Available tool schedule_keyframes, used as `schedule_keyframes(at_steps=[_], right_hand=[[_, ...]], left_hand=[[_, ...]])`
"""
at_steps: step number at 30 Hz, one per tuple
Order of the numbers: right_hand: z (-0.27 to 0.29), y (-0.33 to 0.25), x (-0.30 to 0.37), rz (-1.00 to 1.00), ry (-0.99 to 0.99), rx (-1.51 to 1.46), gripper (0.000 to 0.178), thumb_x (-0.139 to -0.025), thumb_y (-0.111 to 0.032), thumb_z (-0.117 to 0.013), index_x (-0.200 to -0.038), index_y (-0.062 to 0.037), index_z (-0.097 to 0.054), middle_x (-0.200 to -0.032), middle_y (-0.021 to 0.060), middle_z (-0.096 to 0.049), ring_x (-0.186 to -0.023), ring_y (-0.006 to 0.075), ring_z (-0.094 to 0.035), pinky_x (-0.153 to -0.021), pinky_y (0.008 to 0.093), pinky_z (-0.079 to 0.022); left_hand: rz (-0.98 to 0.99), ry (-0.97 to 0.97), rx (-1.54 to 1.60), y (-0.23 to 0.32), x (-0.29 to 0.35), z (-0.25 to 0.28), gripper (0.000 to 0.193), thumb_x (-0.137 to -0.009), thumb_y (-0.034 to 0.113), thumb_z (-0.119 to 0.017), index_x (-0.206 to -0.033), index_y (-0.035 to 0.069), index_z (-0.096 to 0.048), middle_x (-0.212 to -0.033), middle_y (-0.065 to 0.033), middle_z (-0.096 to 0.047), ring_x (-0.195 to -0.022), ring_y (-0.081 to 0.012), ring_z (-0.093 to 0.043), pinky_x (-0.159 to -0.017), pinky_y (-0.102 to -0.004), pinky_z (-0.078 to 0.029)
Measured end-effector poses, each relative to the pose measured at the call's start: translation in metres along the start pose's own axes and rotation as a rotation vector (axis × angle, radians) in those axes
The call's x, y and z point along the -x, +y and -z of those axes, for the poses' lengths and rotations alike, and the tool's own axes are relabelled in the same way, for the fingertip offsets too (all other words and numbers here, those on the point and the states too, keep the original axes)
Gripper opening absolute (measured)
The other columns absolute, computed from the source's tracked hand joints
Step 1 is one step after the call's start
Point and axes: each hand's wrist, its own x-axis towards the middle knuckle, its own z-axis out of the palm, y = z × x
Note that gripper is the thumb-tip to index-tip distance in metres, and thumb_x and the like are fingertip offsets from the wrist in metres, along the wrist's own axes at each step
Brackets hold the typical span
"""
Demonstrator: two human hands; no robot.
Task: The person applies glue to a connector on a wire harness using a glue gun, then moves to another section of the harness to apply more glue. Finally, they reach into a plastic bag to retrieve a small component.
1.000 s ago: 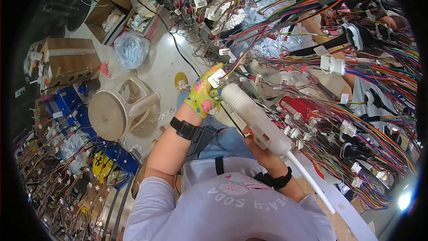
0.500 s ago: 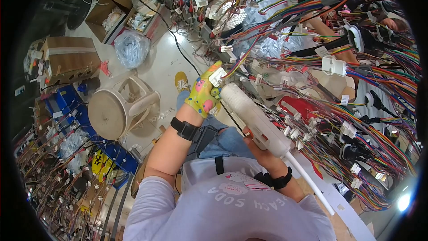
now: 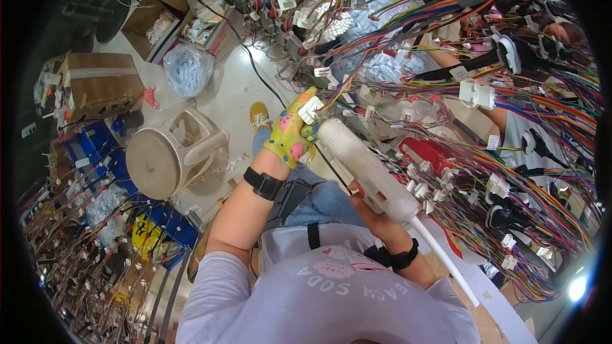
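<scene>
My left hand (image 3: pixel 290 132), in a yellow glove with pink and blue patches, is closed around a white plastic connector (image 3: pixel 310 109). Coloured wires run from the connector up into the hanging harness. In my right hand (image 3: pixel 375 218) is a white hot glue gun (image 3: pixel 370 169), gripped from below, with an orange trigger beside the fingers. Its thick wrapped front end sits close to the gloved fingers and just below the connector; I cannot tell whether the tip touches. A long white glue stick (image 3: pixel 444 262) sticks out of the gun's back end toward the lower right.
Bundles of wire harness (image 3: pixel 446 153) with white connectors fill the right side. Behind them another person's arm (image 3: pixel 494 114) shows partly. To the left stand a beige stool (image 3: pixel 153 162), a cardboard box (image 3: pixel 102 86) and a plastic bag (image 3: pixel 189 69). A black cable (image 3: pixel 252 54) hangs near my left hand.
The glue gun has shifted slightly right in my right hand. My left hand and the connector have barely moved. Behind the wires, the other person's arm has changed position.
</scene>
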Motion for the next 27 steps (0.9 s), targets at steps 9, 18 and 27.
schedule_keyframes(at_steps=[9,18,27], right_hand=[[0.001,0.000,0.000,0.010,-0.017,0.055,0.039,-0.085,0.003,-0.063,-0.122,-0.0043,-0.052,-0.104,0.0060,-0.060,-0.097,0.0146,-0.056,-0.083,0.0279,-0.046],[0.004,-0.005,-0.001,-0.063,0.010,0.007,0.035,-0.083,0.006,-0.060,-0.116,-0.0030,-0.053,-0.101,0.0047,-0.058,-0.089,0.0117,-0.054,-0.076,0.0250,-0.046],[0.005,-0.001,-0.001,-0.020,0.020,0.002,0.037,-0.083,0.008,-0.059,-0.118,-0.0038,-0.052,-0.102,0.0049,-0.058,-0.092,0.0120,-0.054,-0.078,0.0250,-0.046]], left_hand=[[-0.149,-0.070,-0.282,-0.001,0.004,0.000,0.085,-0.054,0.007,-0.079,-0.131,0.002,-0.044,-0.118,-0.0063,-0.055,-0.108,-0.0173,-0.054,-0.096,-0.0291,-0.042],[0.088,0.008,-0.068,0.022,0.018,-0.021,0.080,-0.058,-0.001,-0.073,-0.132,0.004,-0.045,-0.119,-0.0035,-0.055,-0.106,-0.0135,-0.055,-0.090,-0.0261,-0.046],[0.155,-0.347,0.452,0.005,0.005,0.000,0.052,-0.079,0.016,-0.070,-0.126,0.007,-0.049,-0.104,0.0002,-0.059,-0.086,-0.0090,-0.062,-0.069,-0.0233,-0.052]])
